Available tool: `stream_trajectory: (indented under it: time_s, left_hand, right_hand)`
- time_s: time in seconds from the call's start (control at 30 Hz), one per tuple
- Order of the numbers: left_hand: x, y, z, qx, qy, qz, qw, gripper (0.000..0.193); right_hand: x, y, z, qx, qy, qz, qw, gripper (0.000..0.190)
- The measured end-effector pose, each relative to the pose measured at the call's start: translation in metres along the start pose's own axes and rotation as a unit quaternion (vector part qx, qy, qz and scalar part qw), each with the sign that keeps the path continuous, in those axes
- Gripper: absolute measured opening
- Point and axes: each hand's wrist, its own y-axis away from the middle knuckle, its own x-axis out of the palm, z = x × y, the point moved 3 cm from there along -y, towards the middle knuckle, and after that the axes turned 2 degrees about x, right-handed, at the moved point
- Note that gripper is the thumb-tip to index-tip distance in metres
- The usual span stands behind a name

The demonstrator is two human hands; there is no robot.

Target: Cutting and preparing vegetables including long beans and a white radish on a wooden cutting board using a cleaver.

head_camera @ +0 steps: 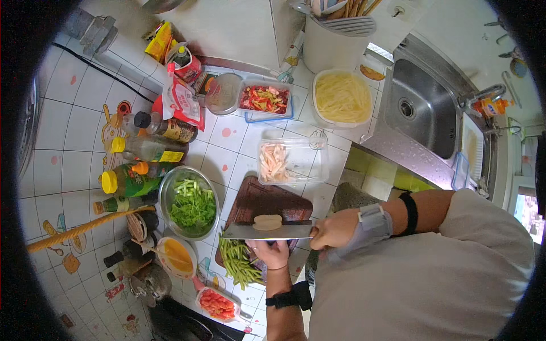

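My right hand (330,230) grips the handle of a cleaver, whose broad blade (268,231) lies across a dark wooden cutting board (273,198). A pale oval piece of food (267,222) is at the far side of the blade. My left hand (273,253) is just on the near side of the blade with its fingers bent; the blade partly hides the fingertips and whatever they touch. Cut green beans (239,262) are heaped at the board's lower left edge. Beyond the board, a clear plastic container (305,164) holds pale pink strips (273,162).
A glass bowl of chopped greens (192,209), a bowl of yellow liquid (177,255) and a tray of chopped red food (217,303) stand left. Several bottles (147,149) line the counter. Containers of chopped peppers (264,100) and pale shreds (342,96) are farther back; a sink (422,106) is right.
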Motion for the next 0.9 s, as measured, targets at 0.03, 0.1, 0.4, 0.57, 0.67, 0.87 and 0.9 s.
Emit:
stream_trajectory:
  time_s: [0.03,0.1,0.4,0.57,0.67,0.87,0.9]
  left_hand:
    - [-0.001,-0.003,-0.001,-0.018,0.020,0.009,1.000,0.041]
    - [-0.001,-0.003,-0.002,-0.015,0.012,0.007,1.000,0.039]
    - [-0.001,0.000,0.000,0.013,0.003,0.016,1.000,0.037]
    - [-0.004,-0.001,-0.005,-0.023,0.020,0.008,1.000,0.027]
    - [-0.011,-0.006,-0.009,0.001,-0.014,0.019,1.000,0.021]
    - [-0.015,-0.005,-0.014,0.026,-0.031,0.005,0.999,0.019]
    - [-0.014,-0.004,-0.014,0.025,-0.034,-0.001,0.999,0.020]
  right_hand:
    - [0.001,-0.004,-0.003,0.016,0.002,0.006,1.000,0.028]
    - [0.006,0.003,-0.011,-0.005,0.003,0.004,1.000,0.027]
    - [0.014,0.001,-0.029,-0.018,-0.052,-0.029,0.998,0.028]
    - [0.002,-0.016,-0.028,-0.030,-0.063,-0.019,0.997,0.032]
    - [-0.017,-0.008,-0.029,0.012,-0.169,-0.037,0.985,0.034]
    - [-0.019,0.007,-0.023,0.016,-0.106,-0.042,0.993,0.033]
    - [-0.017,0.006,-0.017,-0.029,-0.091,-0.058,0.994,0.034]
